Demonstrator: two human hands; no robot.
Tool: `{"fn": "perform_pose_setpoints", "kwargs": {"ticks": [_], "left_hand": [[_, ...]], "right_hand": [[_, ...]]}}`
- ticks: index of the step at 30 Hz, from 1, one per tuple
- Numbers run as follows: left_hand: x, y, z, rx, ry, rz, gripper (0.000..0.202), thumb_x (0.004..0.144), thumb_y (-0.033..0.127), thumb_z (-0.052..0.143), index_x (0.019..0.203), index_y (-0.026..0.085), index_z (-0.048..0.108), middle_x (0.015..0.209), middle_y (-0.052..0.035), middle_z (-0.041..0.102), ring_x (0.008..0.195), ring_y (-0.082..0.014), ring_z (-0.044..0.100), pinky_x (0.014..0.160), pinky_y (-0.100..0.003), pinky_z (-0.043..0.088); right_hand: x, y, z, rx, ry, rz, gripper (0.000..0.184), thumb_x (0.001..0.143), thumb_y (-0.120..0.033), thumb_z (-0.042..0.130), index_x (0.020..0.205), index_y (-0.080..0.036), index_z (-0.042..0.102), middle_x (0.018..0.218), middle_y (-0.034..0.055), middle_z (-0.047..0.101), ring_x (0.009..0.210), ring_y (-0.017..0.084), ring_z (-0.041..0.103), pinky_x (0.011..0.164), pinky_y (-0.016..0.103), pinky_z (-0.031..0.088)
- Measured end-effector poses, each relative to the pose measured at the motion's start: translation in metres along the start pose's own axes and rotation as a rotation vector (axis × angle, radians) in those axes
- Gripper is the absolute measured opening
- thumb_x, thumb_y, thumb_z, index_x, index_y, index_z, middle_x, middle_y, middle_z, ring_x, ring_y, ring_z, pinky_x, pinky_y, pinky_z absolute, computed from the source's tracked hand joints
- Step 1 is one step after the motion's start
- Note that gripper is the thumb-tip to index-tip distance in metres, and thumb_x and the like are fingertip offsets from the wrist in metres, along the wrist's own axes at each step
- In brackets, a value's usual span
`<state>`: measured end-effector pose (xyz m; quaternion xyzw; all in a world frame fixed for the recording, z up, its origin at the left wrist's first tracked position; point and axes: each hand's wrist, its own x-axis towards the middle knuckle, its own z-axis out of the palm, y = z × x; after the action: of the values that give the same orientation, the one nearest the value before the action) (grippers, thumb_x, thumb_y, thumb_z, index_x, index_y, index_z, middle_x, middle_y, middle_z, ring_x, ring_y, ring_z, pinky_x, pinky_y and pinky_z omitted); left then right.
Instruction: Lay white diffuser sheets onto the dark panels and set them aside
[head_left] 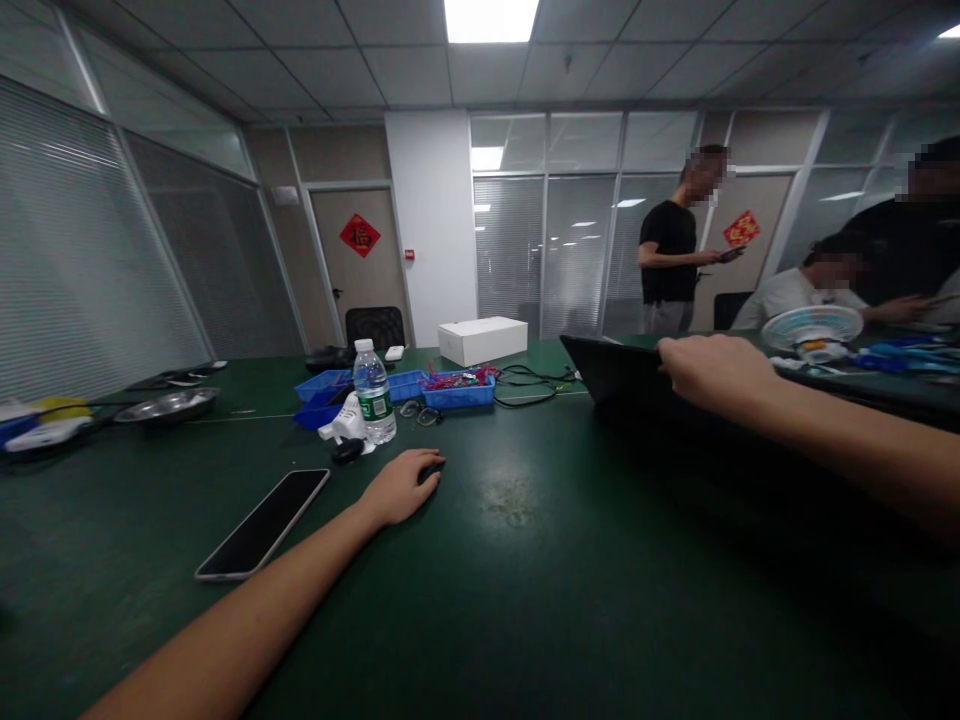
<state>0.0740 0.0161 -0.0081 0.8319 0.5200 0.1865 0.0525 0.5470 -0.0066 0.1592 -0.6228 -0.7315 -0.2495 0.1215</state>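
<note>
Black and tilted, a laptop-like panel (615,388) stands on the right of the green counter (480,610), its upper edge gripped by the right hand (709,368). The left hand (401,486) curls around a mostly hidden dark mouse (430,471), between a phone (266,525) and a pale patch (508,500).

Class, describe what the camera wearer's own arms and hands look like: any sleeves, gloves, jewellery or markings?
The left hand and right hand are ungloved, with no ring or watch visible. The left forearm and right forearm are bare to the picture's edge: no sleeve or clear marking shows.
</note>
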Motion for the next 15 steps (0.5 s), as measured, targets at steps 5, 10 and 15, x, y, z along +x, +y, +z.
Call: {"fn": "perform_pose_setpoints", "kwargs": {"ticks": [5,10,15], "left_hand": [[0.0,-0.006,0.001,-0.106,0.154,-0.003,0.046,0.097,0.048,0.047,0.123,0.02,0.072,0.134,-0.0096,0.069,0.126,-0.0289,0.062,0.113,-0.045,0.043],[0.0,-0.025,0.003,-0.327,0.449,-0.223,0.058,0.1,0.055,0.033,0.108,0.019,0.078,0.112,-0.0073,0.078,0.111,-0.028,0.069,0.101,-0.039,0.049],[0.005,-0.039,0.005,-0.452,0.489,-0.389,0.066,0.099,0.058,0.028,0.106,0.015,0.078,0.11,-0.009,0.079,0.107,-0.0272,0.071,0.1,-0.038,0.051]], "right_hand": [[-0.057,-0.077,-0.008,-0.127,0.004,-0.286,0.023,0.089,-0.01,0.048,0.107,-0.013,0.062,0.101,0.0143,0.068,0.087,0.024,0.064,0.064,0.03,0.043],[-0.123,-0.14,0.002,-0.087,0.218,-0.64,0.03,0.093,-0.014,0.041,0.108,-0.015,0.067,0.101,0.0146,0.069,0.08,0.023,0.062,0.06,0.033,0.046],[-0.157,-0.166,0.036,0.23,0.092,-0.771,0.046,0.097,-0.05,0.045,0.121,-0.017,0.066,0.099,0.0137,0.07,0.077,0.025,0.06,0.06,0.039,0.048]]}}
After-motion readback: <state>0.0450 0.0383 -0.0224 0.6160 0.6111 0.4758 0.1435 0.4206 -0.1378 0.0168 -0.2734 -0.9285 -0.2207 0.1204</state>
